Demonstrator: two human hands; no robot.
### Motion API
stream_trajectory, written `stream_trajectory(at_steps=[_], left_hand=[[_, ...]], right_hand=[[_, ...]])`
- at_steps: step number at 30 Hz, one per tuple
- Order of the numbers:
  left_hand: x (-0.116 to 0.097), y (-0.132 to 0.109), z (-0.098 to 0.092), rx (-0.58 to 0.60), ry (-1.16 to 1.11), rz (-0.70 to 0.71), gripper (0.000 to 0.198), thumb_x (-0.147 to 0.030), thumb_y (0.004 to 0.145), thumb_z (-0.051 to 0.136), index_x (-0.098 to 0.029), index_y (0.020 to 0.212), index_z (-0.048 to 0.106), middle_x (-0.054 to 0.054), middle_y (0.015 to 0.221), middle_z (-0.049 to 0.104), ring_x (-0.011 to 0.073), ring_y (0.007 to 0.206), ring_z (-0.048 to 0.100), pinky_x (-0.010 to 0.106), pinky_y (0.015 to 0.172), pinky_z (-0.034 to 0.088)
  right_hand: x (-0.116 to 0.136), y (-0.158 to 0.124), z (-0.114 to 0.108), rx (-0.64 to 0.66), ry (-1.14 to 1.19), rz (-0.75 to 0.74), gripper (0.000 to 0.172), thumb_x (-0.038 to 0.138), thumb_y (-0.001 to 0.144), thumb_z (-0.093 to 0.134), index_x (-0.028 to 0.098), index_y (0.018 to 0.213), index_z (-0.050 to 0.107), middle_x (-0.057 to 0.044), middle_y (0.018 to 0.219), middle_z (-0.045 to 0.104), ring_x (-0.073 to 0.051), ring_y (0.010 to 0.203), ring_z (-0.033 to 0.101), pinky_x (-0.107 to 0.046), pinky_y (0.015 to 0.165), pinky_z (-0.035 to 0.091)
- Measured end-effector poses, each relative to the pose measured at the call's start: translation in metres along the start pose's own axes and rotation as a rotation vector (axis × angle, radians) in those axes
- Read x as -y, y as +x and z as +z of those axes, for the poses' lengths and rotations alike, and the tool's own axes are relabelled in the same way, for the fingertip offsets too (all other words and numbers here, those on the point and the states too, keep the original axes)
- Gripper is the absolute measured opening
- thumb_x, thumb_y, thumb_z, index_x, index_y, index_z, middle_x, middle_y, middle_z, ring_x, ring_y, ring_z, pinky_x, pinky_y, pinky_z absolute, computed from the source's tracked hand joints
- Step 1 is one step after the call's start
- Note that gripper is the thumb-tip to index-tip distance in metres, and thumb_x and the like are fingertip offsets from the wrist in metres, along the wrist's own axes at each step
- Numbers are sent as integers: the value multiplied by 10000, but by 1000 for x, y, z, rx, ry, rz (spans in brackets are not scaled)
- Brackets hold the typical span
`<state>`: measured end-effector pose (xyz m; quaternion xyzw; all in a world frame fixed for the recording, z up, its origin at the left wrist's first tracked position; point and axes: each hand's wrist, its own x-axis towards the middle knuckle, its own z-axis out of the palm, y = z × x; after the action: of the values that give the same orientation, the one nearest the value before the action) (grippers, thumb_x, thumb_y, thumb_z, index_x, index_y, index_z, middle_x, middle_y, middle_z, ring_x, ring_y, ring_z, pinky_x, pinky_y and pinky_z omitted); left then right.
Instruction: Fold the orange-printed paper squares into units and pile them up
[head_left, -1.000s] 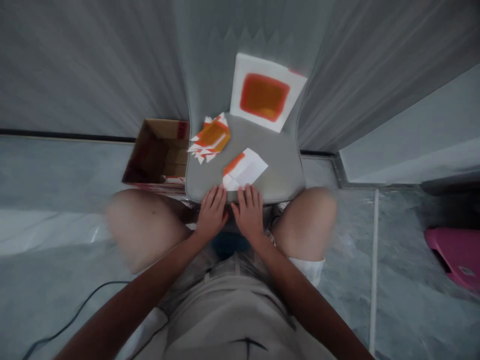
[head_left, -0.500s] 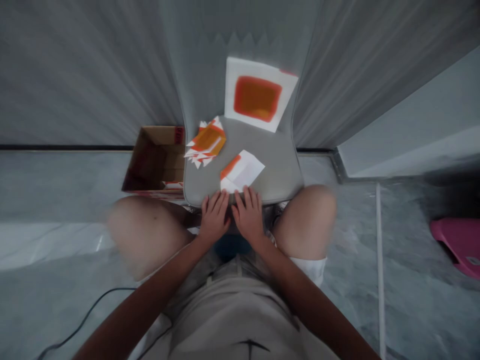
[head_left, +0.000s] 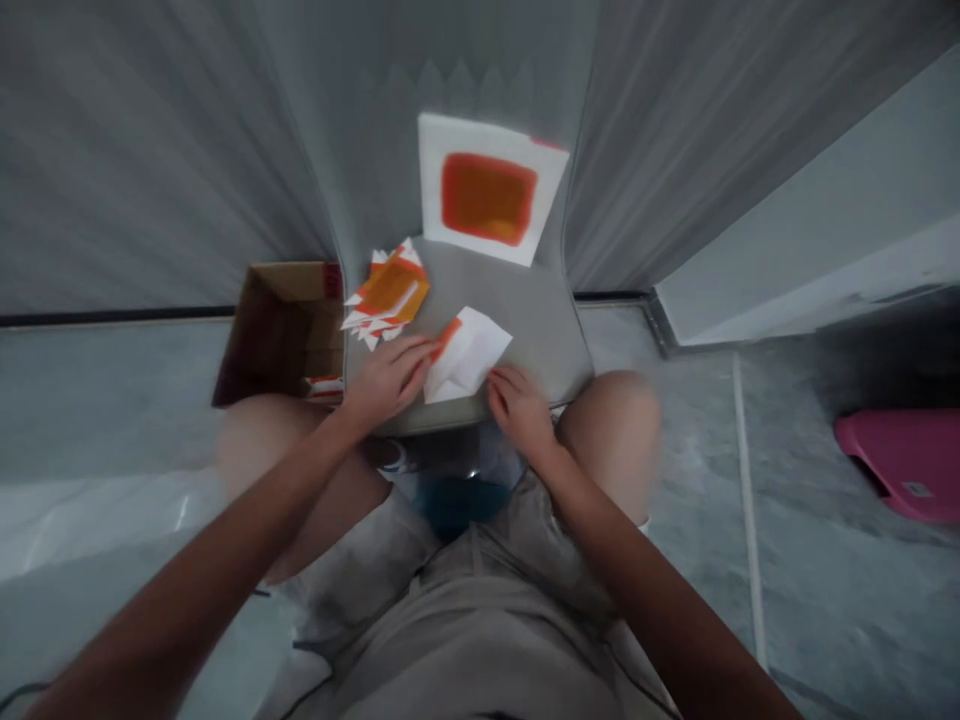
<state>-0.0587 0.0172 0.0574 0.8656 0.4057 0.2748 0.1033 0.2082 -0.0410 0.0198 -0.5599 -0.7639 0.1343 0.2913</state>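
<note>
A partly folded sheet of paper point(head_left: 474, 350), white with an orange edge on its left, lies on the grey chair seat point(head_left: 536, 320) in front of me. My left hand point(head_left: 384, 382) pinches it at the orange edge, thumb and fingers closed together. At the paper's lower right edge, the fingers of my right hand point(head_left: 521, 408) are closed on the margin. Just beyond my left hand rests a pile of folded orange and white papers point(head_left: 394, 290). A flat white sheet with an orange square point(head_left: 489, 198) leans toward the chair back.
Left of the seat, an open cardboard box point(head_left: 281, 350) stands on the floor with some orange and white paper inside. A pink plastic object point(head_left: 907, 460) is on the floor at the far right. My knees flank the seat; a grey curtain point(head_left: 150, 160) hangs behind.
My hands have parted from the front edge of the paper to its left and right sides. The paper's front part has lifted and creased slightly. The whole view has shifted a little.
</note>
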Motion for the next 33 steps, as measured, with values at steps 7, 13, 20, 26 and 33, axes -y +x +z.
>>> stream_trajectory(at_steps=[7,13,20,26,33], left_hand=[[12,12,23,180,-35,257,592,-434,1020,567,-206,1563,505,136,1586,551,309,1474,515,500,1239,424],[7,7,37,208,27,221,522,-352,1047,543,-246,1557,520,116,1614,526,291,1509,486,510,1268,392],[-1,14,45,259,85,62,549,-370,1080,453,-226,1610,446,109,1671,447,281,1556,420,512,1295,335],[-39,4,61,161,139,-140,606,-363,1076,438,-180,1650,373,119,1672,441,281,1580,375,496,1316,293],[-95,6,94,25,271,-416,586,-336,1078,401,-146,1632,409,139,1699,380,321,1588,354,545,1312,263]], right_hand=[[-20,48,-24,56,158,363,302,213,1017,528,190,1186,777,-109,1162,790,-240,1086,732,-365,1006,553],[-31,67,-32,179,150,403,256,261,1010,561,213,1096,796,-79,1043,800,-229,950,733,-356,912,563],[-45,78,-10,-71,123,180,292,288,1008,580,181,1231,735,-144,1291,674,-256,1161,654,-408,1076,529],[-48,79,2,-133,-12,299,369,379,991,617,167,1274,723,-191,1423,594,-343,1330,535,-554,1163,440],[-31,80,-5,-86,5,353,371,319,1008,537,133,1248,749,-201,1333,667,-343,1281,590,-527,1141,446]])
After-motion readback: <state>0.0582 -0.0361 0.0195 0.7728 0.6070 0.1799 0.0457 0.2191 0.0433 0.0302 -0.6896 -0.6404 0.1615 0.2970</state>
